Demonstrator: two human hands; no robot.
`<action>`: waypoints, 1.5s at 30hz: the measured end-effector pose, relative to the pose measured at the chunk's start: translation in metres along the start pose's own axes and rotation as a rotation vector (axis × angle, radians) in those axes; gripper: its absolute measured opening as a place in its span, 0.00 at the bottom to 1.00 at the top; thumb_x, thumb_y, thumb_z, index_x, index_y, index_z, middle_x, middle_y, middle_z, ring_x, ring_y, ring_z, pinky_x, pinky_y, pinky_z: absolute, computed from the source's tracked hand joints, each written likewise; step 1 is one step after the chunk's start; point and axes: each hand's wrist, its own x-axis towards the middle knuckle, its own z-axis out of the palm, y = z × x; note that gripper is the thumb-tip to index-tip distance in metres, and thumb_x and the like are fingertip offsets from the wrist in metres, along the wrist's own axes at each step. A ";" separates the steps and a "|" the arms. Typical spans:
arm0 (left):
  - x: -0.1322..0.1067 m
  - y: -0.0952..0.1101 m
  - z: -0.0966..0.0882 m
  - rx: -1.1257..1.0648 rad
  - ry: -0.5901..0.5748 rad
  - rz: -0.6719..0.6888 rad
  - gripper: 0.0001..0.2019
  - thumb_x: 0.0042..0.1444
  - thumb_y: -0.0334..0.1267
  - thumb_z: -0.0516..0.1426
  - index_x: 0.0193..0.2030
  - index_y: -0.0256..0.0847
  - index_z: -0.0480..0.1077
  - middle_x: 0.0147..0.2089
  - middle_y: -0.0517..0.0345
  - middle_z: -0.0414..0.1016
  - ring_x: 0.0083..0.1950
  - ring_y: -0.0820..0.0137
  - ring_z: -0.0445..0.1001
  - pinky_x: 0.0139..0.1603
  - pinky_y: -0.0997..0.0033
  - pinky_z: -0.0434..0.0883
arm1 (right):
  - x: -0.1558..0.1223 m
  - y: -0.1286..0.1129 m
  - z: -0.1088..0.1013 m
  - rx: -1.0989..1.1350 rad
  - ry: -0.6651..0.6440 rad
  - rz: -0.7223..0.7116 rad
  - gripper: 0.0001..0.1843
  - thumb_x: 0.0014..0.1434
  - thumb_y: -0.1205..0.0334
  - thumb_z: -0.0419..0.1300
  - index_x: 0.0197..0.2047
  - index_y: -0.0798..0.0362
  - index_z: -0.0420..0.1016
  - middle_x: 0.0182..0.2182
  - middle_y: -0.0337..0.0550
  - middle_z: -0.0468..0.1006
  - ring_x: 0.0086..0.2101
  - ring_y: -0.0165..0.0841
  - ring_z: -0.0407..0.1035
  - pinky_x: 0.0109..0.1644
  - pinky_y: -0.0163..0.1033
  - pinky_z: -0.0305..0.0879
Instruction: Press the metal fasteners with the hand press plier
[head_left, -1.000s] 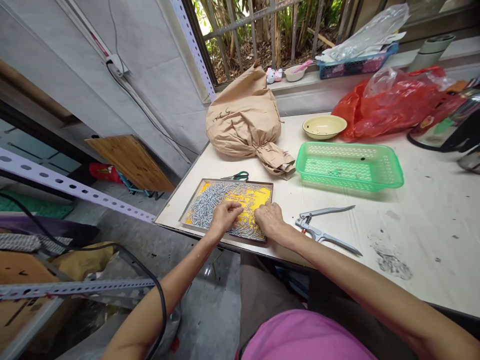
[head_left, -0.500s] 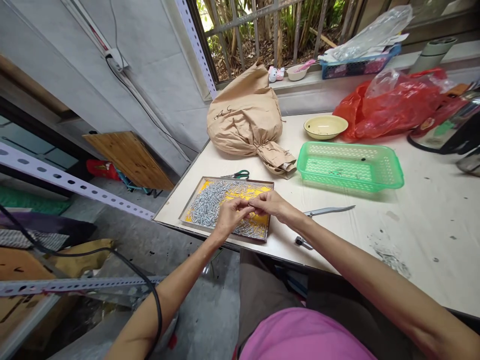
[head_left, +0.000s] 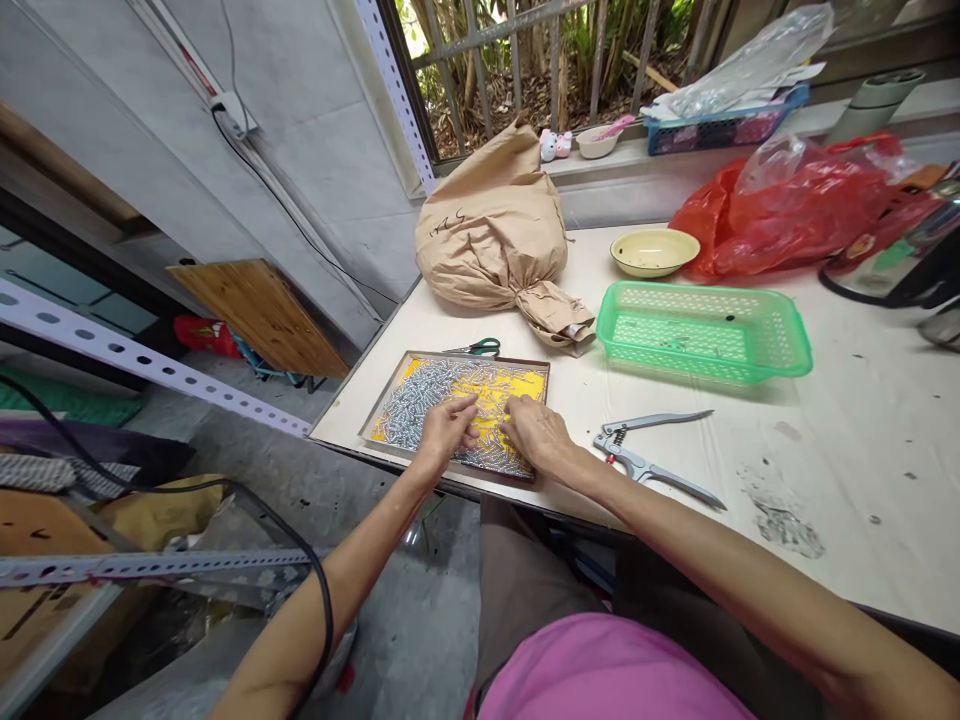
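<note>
A shallow brown-rimmed tray [head_left: 390, 402] with a yellow floor lies at the table's near left corner, covered with several small silver metal pieces [head_left: 426, 392]. My left hand [head_left: 444, 431] rests on the pile, fingers curled and pinched together over the pieces. My right hand [head_left: 536, 435] lies beside it at the tray's near right corner, fingers bent down onto the pieces. What either hand pinches is too small to make out. Silver hand pliers [head_left: 651, 460] lie on the table just right of my right hand.
A green plastic basket [head_left: 701, 333] sits behind the pliers. A tied brown paper sack [head_left: 496, 232], green-handled scissors [head_left: 478, 348], a yellow bowl [head_left: 654, 251] and red plastic bags [head_left: 787, 205] lie farther back. The table edge [head_left: 337, 450] drops to the floor at left.
Half a second ago both hands were raised together above the tray, fingertips meeting. They have come back down onto the metal pieces, uncovering the pliers.
</note>
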 end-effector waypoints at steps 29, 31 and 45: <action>-0.011 0.003 0.008 0.012 -0.226 -0.077 0.14 0.44 0.40 0.67 0.26 0.33 0.69 0.17 0.63 0.69 0.16 0.80 0.66 0.19 0.80 0.68 | 0.018 0.015 0.012 0.808 -0.033 0.009 0.14 0.58 0.56 0.55 0.29 0.57 0.76 0.21 0.39 0.74 0.23 0.27 0.68 0.27 0.30 0.62; -0.009 0.003 0.005 -0.051 -0.229 -0.120 0.15 0.41 0.41 0.69 0.27 0.33 0.70 0.19 0.62 0.70 0.18 0.81 0.67 0.20 0.81 0.68 | 0.014 0.014 0.012 0.777 -0.049 -0.008 0.15 0.61 0.57 0.53 0.35 0.57 0.76 0.25 0.41 0.77 0.26 0.28 0.71 0.31 0.32 0.64; -0.007 -0.019 -0.009 0.348 -0.031 0.087 0.14 0.54 0.37 0.57 0.45 0.33 0.75 0.14 0.67 0.64 0.14 0.77 0.62 0.15 0.79 0.61 | 0.004 -0.002 0.010 -0.063 -0.083 -0.043 0.11 0.60 0.65 0.52 0.36 0.56 0.76 0.35 0.51 0.79 0.38 0.37 0.72 0.38 0.36 0.60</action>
